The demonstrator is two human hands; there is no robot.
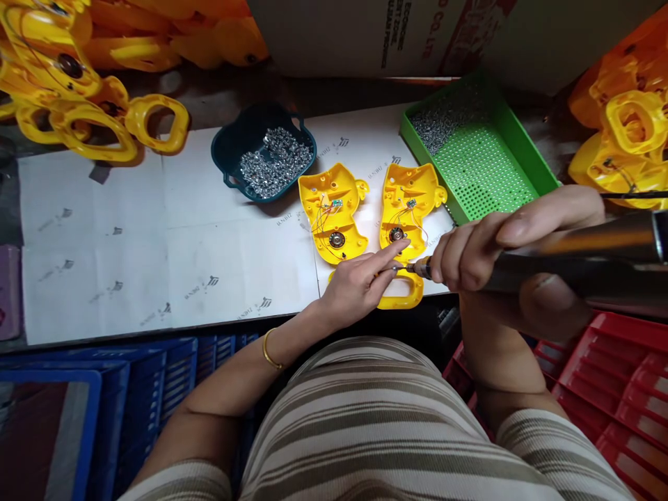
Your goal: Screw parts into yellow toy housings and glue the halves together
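Note:
My right hand point(485, 247) is wrapped around a dark, cylindrical electric screwdriver point(579, 261), held level with its bit pointing left. At the bit's tip, the thumb and fingers of my left hand point(355, 285) close around a small metal screw point(396, 268), partly hidden. My left index finger reaches over the lower part of a yellow plastic shell half point(412, 182). Inside this shell are thin wires, a small green circuit board and a round speaker point(396, 235). Left of it lies a matching yellow shell half point(334, 191), also wired; my left hand partly covers its ring-shaped handle.
A dark teal basket point(222, 156) holds many shiny metal pieces. Small screws fill one end of a green perforated tray point(527, 153). Yellow shells point(156, 124) pile up at left, more shells point(637, 122) at right. Blue crates point(120, 390) and a red crate point(616, 376) flank me below the table.

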